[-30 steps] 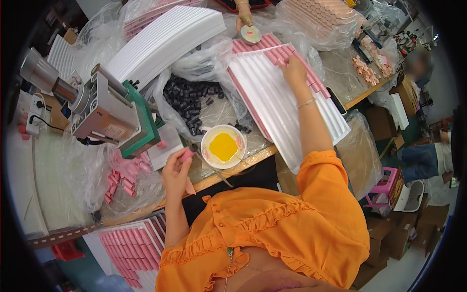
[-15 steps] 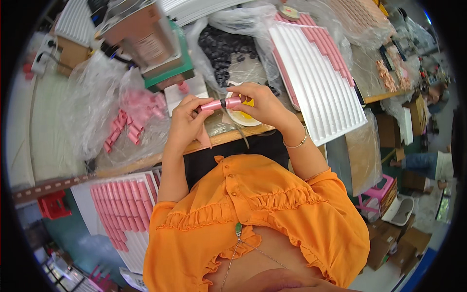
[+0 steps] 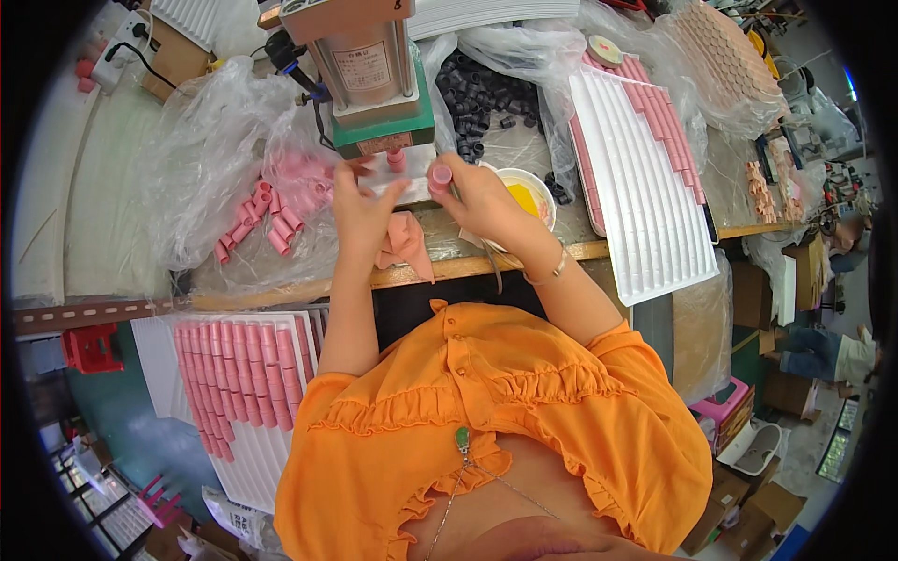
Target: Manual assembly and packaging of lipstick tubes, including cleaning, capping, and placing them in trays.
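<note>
My right hand is closed on a pink tube, whose round end faces up between thumb and fingers. My left hand is at the front of the press, its fingers blurred but apart from the thumb, and nothing shows between them. A short pink tube piece stands upright on the press plate, under the green press head. Below the left hand, a peach cloth lies at the table edge. Beside the right wrist is a white bowl with something yellow in it.
Loose pink tube pieces lie on plastic at the left. Black collars fill a clear bag behind my hands. A white ridged tray at the right holds rows of pink tubes. Another tray of pink tubes is at lower left.
My hands have moved apart; the pink tube with a black ring, held between both before, is now in my right hand alone, turned upright. The view has shifted, bringing the press nearer the middle.
</note>
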Action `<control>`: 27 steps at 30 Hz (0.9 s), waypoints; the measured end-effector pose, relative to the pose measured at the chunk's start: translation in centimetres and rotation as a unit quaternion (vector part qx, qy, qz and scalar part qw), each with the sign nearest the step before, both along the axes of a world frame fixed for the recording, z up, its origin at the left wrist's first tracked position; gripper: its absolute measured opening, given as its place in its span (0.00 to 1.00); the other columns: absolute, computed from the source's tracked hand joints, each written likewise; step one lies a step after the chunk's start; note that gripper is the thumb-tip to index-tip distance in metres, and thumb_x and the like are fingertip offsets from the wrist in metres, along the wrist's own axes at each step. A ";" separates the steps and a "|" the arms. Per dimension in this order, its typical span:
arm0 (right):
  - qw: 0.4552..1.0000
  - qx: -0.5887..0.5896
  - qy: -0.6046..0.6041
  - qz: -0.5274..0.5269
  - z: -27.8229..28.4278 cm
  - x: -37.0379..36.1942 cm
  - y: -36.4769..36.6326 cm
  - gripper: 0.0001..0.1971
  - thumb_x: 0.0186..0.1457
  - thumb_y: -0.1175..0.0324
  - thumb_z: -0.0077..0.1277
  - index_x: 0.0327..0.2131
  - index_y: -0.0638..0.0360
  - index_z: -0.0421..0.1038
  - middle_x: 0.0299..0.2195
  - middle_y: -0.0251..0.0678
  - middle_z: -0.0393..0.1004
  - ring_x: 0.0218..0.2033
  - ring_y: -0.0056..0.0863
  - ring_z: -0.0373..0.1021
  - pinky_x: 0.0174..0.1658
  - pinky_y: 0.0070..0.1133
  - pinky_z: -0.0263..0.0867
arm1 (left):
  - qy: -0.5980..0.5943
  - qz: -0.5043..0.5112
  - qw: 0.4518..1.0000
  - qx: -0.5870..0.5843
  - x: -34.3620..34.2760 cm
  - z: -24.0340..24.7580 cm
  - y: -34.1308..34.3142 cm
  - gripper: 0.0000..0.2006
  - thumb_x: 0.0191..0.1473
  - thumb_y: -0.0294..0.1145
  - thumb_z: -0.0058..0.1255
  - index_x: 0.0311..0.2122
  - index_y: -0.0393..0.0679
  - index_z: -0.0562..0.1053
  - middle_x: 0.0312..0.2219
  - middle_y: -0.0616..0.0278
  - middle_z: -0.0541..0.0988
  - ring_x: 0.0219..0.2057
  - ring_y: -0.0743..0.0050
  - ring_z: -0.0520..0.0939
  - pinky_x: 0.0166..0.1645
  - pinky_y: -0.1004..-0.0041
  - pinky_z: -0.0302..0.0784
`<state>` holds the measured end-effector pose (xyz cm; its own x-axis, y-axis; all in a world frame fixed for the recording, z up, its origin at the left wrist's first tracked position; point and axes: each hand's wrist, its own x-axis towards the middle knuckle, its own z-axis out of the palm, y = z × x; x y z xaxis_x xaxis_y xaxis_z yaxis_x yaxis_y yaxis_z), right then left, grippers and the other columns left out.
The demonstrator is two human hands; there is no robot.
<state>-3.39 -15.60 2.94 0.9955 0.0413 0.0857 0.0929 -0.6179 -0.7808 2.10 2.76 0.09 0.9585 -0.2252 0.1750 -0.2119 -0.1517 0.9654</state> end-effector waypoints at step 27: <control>0.987 0.070 -0.096 -0.111 1.4 -11.9 -4.2 0.12 0.51 0.65 0.61 0.34 0.64 0.74 0.22 0.35 0.74 0.20 0.18 0.69 0.25 0.17 0.63 | 0.131 -0.288 0.942 -0.113 -9.5 0.6 -7.3 0.30 0.44 0.14 0.59 0.51 0.40 0.58 0.35 0.60 0.76 0.36 0.78 0.78 0.42 0.81 0.74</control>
<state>-15.27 -19.81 4.32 0.9434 -0.2015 0.2633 0.1223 -0.5266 -0.8412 -7.44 -4.53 0.71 0.7053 -0.7067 0.0558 0.0529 0.1310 0.9900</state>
